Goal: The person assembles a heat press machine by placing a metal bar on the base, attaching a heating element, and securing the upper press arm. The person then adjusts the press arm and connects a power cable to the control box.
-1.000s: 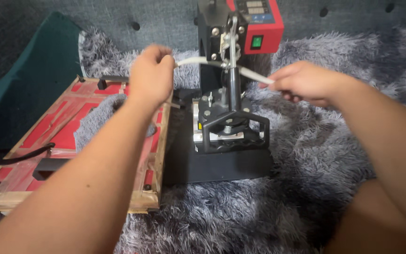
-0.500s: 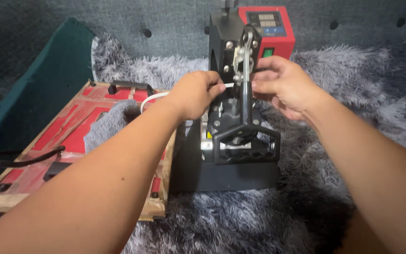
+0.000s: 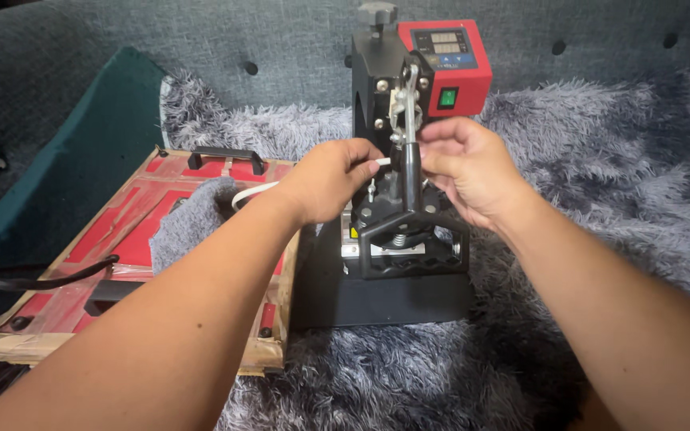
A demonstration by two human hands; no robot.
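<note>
A small black heat press [image 3: 397,239] with a red control box [image 3: 449,68] stands on a shaggy grey rug [image 3: 600,183], its base edge square to the viewer. Both hands meet at the upright black lever [image 3: 411,172] in the middle of the machine. The left hand [image 3: 331,179] is closed in a pinch on the end of a thin white strip [image 3: 251,191], which trails back over the wrist in a loose curve; its fingertips sit just left of the lever. The right hand [image 3: 465,168] is curled with fingers drawn together just right of the lever, touching or nearly touching it (the exact contact is hidden by the lever itself). Room between the two hands is tight, filled by the lever and the metal linkage [image 3: 402,104] above.

To the left, touching the press's base, lies a flat red plate in a worn wooden frame [image 3: 129,239], with a black handle [image 3: 225,156] at its far edge and a black cable [image 3: 41,279] crossing its near left corner. Right of the press the rug lies open. A grey padded backrest [image 3: 201,40] closes the far side.
</note>
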